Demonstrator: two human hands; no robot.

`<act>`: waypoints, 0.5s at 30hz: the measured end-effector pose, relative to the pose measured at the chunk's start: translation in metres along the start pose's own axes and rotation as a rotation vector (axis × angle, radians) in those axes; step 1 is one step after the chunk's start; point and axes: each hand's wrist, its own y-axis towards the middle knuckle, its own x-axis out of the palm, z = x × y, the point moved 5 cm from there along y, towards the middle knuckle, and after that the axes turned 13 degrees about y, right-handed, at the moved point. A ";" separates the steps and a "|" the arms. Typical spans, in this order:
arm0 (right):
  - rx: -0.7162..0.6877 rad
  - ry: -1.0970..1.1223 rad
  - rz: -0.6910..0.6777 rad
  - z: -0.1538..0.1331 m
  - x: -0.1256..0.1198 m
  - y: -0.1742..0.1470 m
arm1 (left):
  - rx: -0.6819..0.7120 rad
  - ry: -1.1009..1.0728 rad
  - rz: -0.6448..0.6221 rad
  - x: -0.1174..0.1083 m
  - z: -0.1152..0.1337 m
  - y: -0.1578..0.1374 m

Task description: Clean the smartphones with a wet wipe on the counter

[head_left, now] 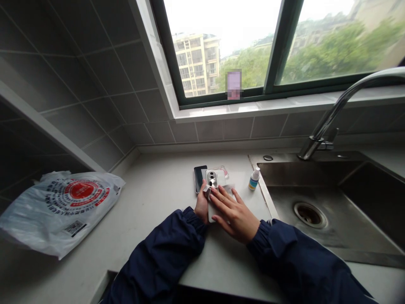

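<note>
A white phone [212,214] with a round silver camera block lies back up on the counter, its far end toward the window. My left hand [201,204] grips its left edge, closed around the side. My right hand [232,211] rests over the phone's back, fingers stretched out, pressing a thin white wipe [230,186] against it. Part of the wipe and most of the phone's back are hidden under these fingers. Beside the white phone's upper left is a dark-screened phone [200,175]. A clear phone case [224,169] lies just behind.
To the right, a small white-capped bottle [253,179] stands near the rim of the steel sink [265,194]. A chrome faucet [325,118] arches over the sink. At the left lies a white plastic bag [95,211] with red print. A tiled wall and window sill [221,110] close off the back.
</note>
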 end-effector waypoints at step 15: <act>0.123 -0.077 0.127 0.012 -0.003 0.002 | 0.091 0.069 -0.230 0.004 -0.009 0.009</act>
